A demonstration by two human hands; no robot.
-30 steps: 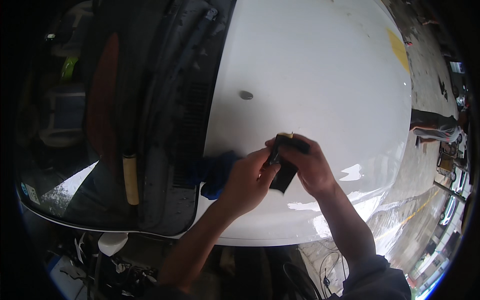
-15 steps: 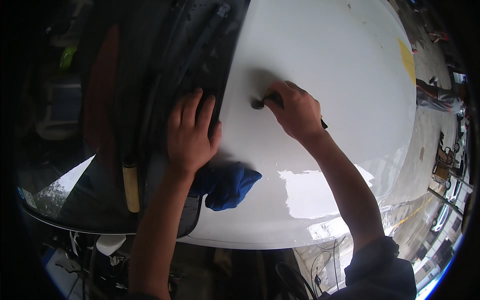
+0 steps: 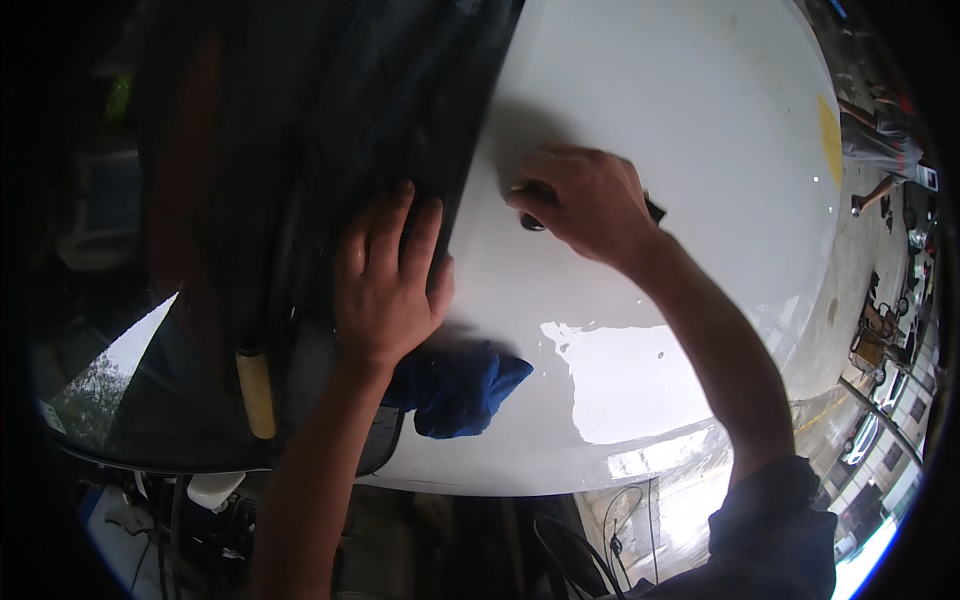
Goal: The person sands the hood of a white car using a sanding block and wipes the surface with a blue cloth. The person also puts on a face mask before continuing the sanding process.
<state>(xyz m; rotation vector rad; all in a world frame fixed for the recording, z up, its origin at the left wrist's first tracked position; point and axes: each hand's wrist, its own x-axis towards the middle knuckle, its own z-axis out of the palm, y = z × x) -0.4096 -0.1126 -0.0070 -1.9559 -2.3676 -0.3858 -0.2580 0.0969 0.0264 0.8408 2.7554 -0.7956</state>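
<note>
My left hand lies with fingers spread on the dark trim at the base of the windscreen, beside the white car bonnet. My right hand grips a black rectangular pad, pressed down on the bonnet over or beside a small dark oval spot; exactly what is under the fingers is hidden. A crumpled blue cloth rests on the bonnet just below my left hand. A pale cylindrical wooden piece lies on the dark area to the left.
A yellow patch marks the bonnet's far edge. Beyond are a concrete floor, a person, a cart and parked cars. Black cables hang below the near edge.
My hands have parted. The left moved left onto the dark trim and opened; the right carried the black pad up to the dark spot on the bonnet. The blue cloth is more uncovered.
</note>
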